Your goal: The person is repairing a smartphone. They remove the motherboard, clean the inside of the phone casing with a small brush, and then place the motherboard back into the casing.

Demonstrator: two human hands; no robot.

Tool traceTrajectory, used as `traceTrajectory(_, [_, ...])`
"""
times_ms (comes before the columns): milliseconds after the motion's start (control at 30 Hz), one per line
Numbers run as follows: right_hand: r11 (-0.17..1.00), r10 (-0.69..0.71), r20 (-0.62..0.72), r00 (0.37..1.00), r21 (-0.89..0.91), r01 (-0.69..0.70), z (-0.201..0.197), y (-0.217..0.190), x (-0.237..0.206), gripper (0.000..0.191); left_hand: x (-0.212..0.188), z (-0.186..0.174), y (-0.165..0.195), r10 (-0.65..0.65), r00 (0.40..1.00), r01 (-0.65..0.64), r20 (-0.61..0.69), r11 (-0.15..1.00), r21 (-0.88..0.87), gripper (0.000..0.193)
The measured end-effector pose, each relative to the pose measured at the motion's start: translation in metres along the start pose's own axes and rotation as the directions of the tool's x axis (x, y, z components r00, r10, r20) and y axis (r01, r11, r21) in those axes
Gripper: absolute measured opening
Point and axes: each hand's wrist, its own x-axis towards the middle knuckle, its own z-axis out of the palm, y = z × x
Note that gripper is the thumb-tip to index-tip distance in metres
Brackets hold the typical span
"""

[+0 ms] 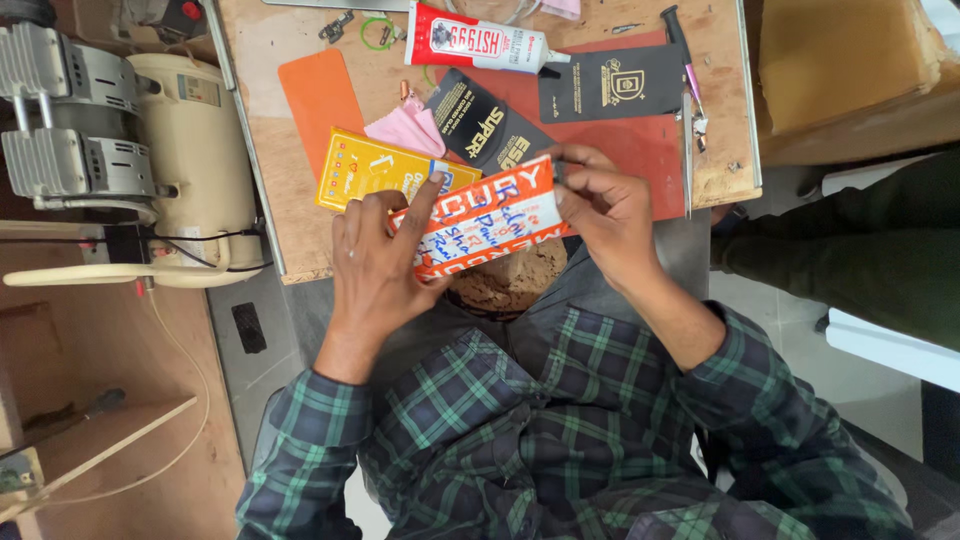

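Both of my hands hold an orange and white flat box (pixel 480 215) with blue handwriting on its white panel, just above my lap at the near edge of the wooden workbench (pixel 290 190). My left hand (pixel 375 270) grips its left end, the index finger stretched along the top edge. My right hand (pixel 605 215) pinches its right end with the fingertips. A yellow packet (pixel 375 165) and a pink cloth (pixel 405 130) lie just beyond the box. My sleeves are green and navy plaid.
On the bench lie a black sachet (pixel 485 125), a black card sleeve (pixel 612 85), a white and red glue tube (pixel 475 42), an orange card (pixel 318 100), a red mat (pixel 640 150) and a thin tool (pixel 685 65). A cream motor machine (pixel 130 160) stands left. Another person's dark green sleeve (pixel 860 240) is right.
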Motion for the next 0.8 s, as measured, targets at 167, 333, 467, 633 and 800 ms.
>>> traceTrajectory(167, [0.991,-0.06,0.079,0.995,-0.113,0.069,-0.003,0.003,-0.001,0.008,0.001,0.008,-0.019,-0.002,1.0,0.0,0.019,0.996,0.088,0.1])
traceTrajectory(333, [0.997,-0.052,-0.169,0.984,0.054,0.062,-0.02,0.0,0.008,0.007,0.001,0.006,-0.027,-0.042,0.999,0.043,-0.013,0.997,0.071,0.095])
traceTrajectory(467, [0.948,0.236,-0.206,0.95,0.265,-0.178,-0.023,0.006,0.013,0.008,0.008,0.009,-0.02,-0.032,0.999,0.032,0.024,0.999,-0.002,0.099])
traceTrajectory(633, [0.996,0.085,-0.122,0.989,0.028,-0.082,-0.028,0.025,0.011,0.011,0.006,0.008,-0.014,0.014,1.0,-0.014,0.021,1.0,0.026,0.1])
traceTrajectory(800, [0.997,0.033,-0.332,0.943,0.076,-0.008,-0.044,0.012,0.016,0.01,0.007,-0.003,-0.022,-0.035,0.999,0.033,0.025,0.998,0.051,0.101])
